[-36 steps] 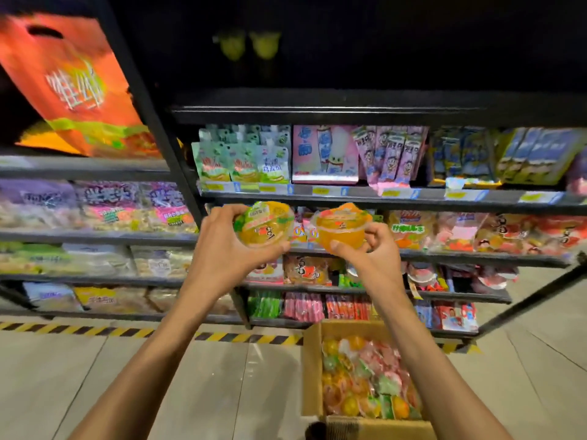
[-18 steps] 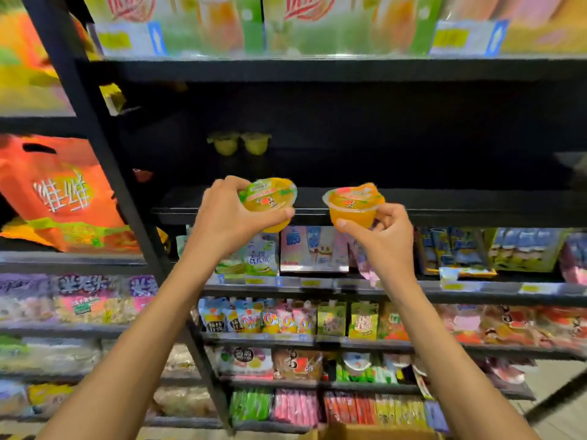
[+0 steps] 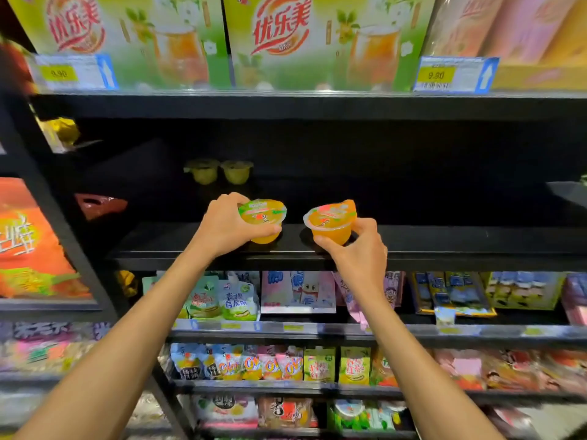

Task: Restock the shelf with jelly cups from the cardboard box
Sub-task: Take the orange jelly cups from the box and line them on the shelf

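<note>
My left hand (image 3: 224, 225) grips an orange jelly cup with a green-edged lid (image 3: 263, 217) just over the front of the dark shelf (image 3: 444, 242). My right hand (image 3: 359, 249) pinches a second orange jelly cup (image 3: 332, 222), tilted toward me, beside the first. Whether either cup touches the shelf board I cannot tell. Two yellow-green jelly cups (image 3: 219, 171) stand side by side at the back of the same shelf. The cardboard box is out of view.
Large green drink boxes (image 3: 317, 42) with price tags stand on the shelf above. Snack pouches (image 3: 222, 300) fill the shelves below. An orange bag (image 3: 25, 242) hangs at the left beyond a black upright (image 3: 63, 223). A red packet (image 3: 98, 204) lies at the shelf's left.
Both hands have risen and moved forward with their cups, from below the dark shelf's edge to over its front. My view has tilted up, and the box has dropped out of sight.
</note>
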